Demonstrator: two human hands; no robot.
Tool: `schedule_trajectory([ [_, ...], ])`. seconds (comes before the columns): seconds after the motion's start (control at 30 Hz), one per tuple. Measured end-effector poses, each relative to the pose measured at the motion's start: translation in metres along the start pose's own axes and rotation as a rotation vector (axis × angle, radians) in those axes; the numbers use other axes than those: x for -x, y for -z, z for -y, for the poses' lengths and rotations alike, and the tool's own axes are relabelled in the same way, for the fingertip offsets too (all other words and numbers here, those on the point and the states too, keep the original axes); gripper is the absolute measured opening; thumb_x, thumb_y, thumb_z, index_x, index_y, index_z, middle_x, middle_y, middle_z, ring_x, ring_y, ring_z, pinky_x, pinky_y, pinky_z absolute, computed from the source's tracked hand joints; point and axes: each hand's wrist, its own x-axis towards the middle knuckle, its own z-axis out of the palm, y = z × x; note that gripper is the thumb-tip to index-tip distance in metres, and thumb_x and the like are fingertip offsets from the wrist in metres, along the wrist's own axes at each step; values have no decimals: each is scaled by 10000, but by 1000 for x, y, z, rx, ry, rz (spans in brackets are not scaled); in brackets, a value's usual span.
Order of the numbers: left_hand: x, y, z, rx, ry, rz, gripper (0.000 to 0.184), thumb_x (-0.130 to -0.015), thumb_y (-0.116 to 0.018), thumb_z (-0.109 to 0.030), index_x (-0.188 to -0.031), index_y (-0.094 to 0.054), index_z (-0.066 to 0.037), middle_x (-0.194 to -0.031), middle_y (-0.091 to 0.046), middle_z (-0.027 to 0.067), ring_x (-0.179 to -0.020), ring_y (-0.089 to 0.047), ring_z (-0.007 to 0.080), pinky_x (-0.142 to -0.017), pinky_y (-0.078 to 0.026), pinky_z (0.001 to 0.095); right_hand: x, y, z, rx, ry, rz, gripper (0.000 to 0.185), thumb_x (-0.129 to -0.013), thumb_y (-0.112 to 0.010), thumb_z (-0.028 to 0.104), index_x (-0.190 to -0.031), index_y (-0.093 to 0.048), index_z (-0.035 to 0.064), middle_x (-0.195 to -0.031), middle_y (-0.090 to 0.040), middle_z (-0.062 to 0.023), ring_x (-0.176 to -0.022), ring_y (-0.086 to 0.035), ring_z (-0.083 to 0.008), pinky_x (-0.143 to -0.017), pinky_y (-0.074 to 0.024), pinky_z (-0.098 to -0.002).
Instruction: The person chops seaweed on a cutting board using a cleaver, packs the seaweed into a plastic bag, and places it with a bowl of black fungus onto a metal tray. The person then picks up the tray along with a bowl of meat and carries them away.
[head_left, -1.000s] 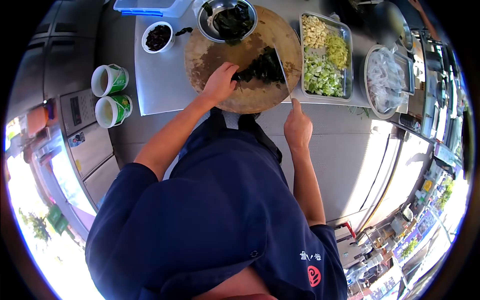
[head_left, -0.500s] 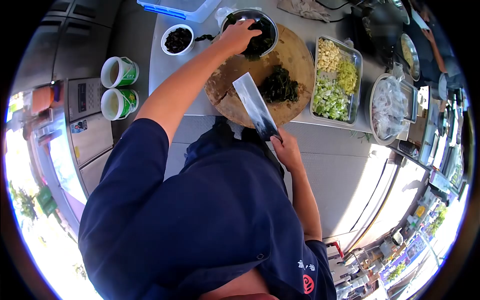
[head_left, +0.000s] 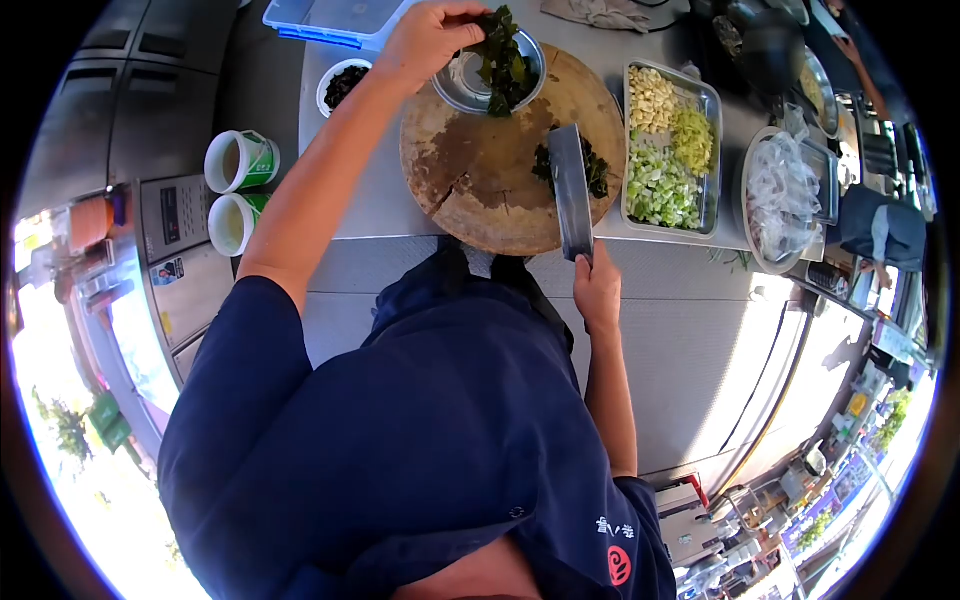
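Dark green leafy pieces [head_left: 503,60] hang from the fingers of my left hand [head_left: 433,42], above a metal bowl [head_left: 462,88] at the far edge of the round wooden board [head_left: 480,180]. My right hand [head_left: 598,288] grips the handle of a broad-bladed cleaver [head_left: 572,190], its blade tilted over the right part of the board. Behind and beside the blade lies a dark green chopped heap [head_left: 595,172], partly hidden by it.
Right of the board stands a metal tray [head_left: 672,232] of chopped ingredients, then a bowl of plastic bags [head_left: 780,200]. A white tub [head_left: 345,85] and blue-edged container [head_left: 330,20] are at left. Two buckets [head_left: 232,222] stand lower left. Another person [head_left: 880,230] is far right.
My left hand has come out of the bowl and moved left, lifting leafy pieces. The cleaver has swung right, from the board's front middle to over the chopped heap.
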Motion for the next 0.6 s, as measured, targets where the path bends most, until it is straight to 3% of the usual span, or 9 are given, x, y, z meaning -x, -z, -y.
schedule_trajectory([
  [0.07, 5, 5, -28, 35, -16, -9, 255, -953, -663, -25, -1203, -704, -1, -1071, -723, 49, -1006, -655, 138, -928, -505, 274, 2, -3, 1, 0, -2, -7, 231, -953, -582, 106, -1175, -577, 41, -893, -685, -288, -859, -654, -505, -725, -506, -561],
  [0.17, 11, 0, -68, 360, -60, 51, 230, -933, -657, 7, -1162, -678, 0, -1012, -683, 6, -874, -622, 81, -795, -514, 246, 3, -4, -1, 37, -11, -13, 269, -954, -576, 107, -1217, -573, 47, -898, -686, -286, -867, -655, -501, -730, -502, -566],
  [0.33, 32, -24, -136, 296, -114, 97, 218, -937, -662, 25, -1153, -678, -6, -1024, -682, 3, -897, -621, 80, -804, -513, 242, 1, -7, -13, -10, 65, -52, 283, -954, -578, 110, -1232, -574, 55, -882, -680, -284, -867, -642, -509, -726, -495, -570],
  [0.47, 39, -40, -150, 345, -217, 198, 243, -956, -663, 21, -1195, -674, -21, -1040, -682, 0, -937, -627, 83, -824, -516, 245, 2, -1, -7, -22, 37, -25, 274, -952, -579, 109, -1220, -572, 52, -871, -673, -287, -863, -634, -514, -721, -491, -571],
  [0.53, 44, -42, -146, 371, -264, 206, 242, -957, -680, -2, -1198, -676, -20, -1058, -681, 6, -938, -625, 81, -822, -515, 243, 2, 2, -8, -45, -11, 38, 297, -969, -574, 109, -1252, -570, 20, -917, -679, -278, -898, -655, -486, -760, -512, -491],
  [0.6, 56, -40, -143, 396, -309, 210, 245, -958, -696, -25, -1202, -677, -20, -1076, -681, 11, -939, -624, 80, -820, -515, 241, 2, 2, -11, -49, -7, 35, 286, -969, -572, 108, -1239, -570, 16, -903, -670, -280, -890, -649, -490, -756, -508, -492],
])
